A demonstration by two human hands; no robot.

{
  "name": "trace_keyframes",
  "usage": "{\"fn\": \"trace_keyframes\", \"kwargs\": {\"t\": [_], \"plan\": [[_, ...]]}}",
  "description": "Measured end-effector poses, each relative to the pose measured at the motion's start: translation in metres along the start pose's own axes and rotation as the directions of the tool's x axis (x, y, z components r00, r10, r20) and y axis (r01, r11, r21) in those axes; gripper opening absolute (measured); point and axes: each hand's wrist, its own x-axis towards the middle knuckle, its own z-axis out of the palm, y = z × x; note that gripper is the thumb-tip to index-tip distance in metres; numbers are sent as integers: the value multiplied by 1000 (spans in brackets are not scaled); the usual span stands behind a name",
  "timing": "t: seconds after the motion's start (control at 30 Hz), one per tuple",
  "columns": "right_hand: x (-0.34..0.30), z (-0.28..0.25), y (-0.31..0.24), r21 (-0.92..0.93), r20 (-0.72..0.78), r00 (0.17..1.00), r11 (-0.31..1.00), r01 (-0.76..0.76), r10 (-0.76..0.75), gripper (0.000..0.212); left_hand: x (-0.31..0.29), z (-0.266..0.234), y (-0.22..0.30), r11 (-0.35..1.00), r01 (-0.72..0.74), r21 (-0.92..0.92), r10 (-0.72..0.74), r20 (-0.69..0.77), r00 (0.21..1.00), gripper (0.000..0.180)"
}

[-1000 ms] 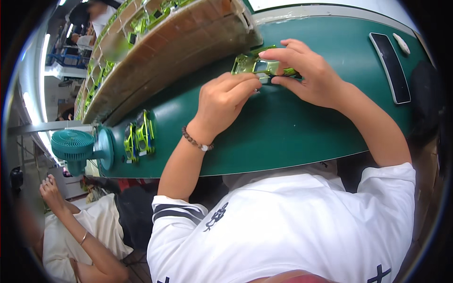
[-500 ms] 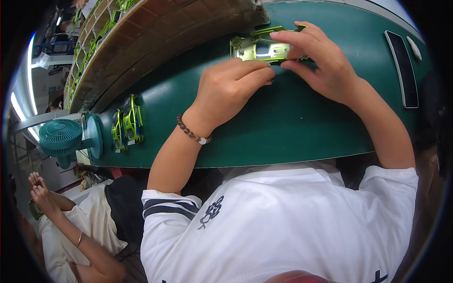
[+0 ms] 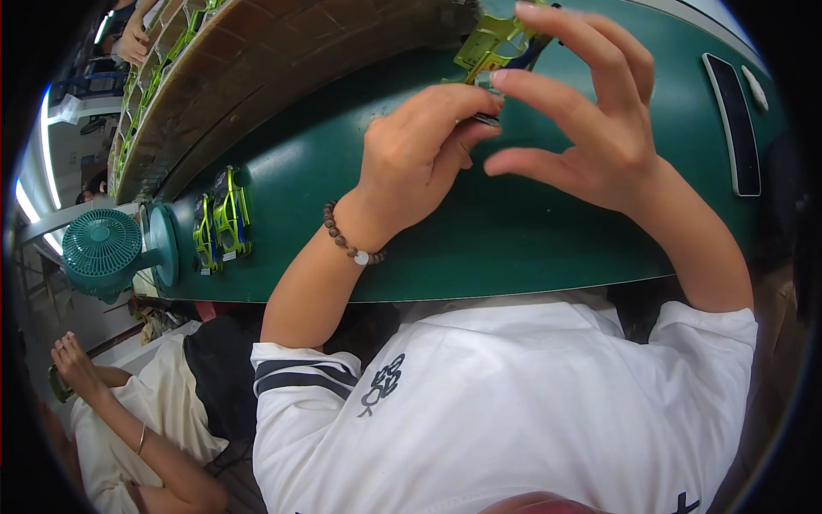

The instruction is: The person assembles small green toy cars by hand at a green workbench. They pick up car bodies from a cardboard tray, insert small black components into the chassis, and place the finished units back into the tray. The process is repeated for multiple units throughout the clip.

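My left hand (image 3: 419, 154), with a beaded bracelet at its wrist, is closed in a pinch on a small dark flat piece (image 3: 487, 119). To its right, my right hand (image 3: 595, 120) has its thumb and fingers spread apart, the index fingertip close to the left hand's pinch. Just beyond both hands is a yellow-green plastic shell (image 3: 492, 44), shaped like a toy car body, tilted on the table. My right hand's raised fingers partly cover the shell; whether they touch it, I cannot tell.
Two similar green shells (image 3: 229, 214) lie on the green table (image 3: 342, 274) at left, near a teal fan (image 3: 103, 244). A brown shelf (image 3: 282, 60) holding green parts overhangs the far left. A phone (image 3: 732, 124) lies at right. A co-worker's hand (image 3: 75, 360) shows at lower left.
The green shell has shifted away and turned to a tilt. My right hand has come off its near side, fingers spreading. The small dark piece now shows in my left hand's pinch.
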Motion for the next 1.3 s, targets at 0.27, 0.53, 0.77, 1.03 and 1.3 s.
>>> {"fn": "trace_keyframes", "kwargs": {"t": [0.27,0.53,0.77,1.03,1.3], "plan": [[-6,2,-8,-98,-112,989,991,89,-99,47,-7,-4,-5,992,-125,9,125,12,992,21],[-12,7,-23,121,240,963,981,-152,120,35,-4,-3,4,978,-189,86,187,39,982,17],[-17,9,-23,188,264,964,981,-41,-10,32,-7,-4,7,962,-234,143,221,103,970,14],[-19,5,-30,166,277,961,985,-45,-3,32,-12,1,13,975,-178,132,171,56,984,10],[-9,4,-9,230,4,993,966,-115,117,36,-7,-10,-6,545,301,-783,-413,62,909,29]]}}
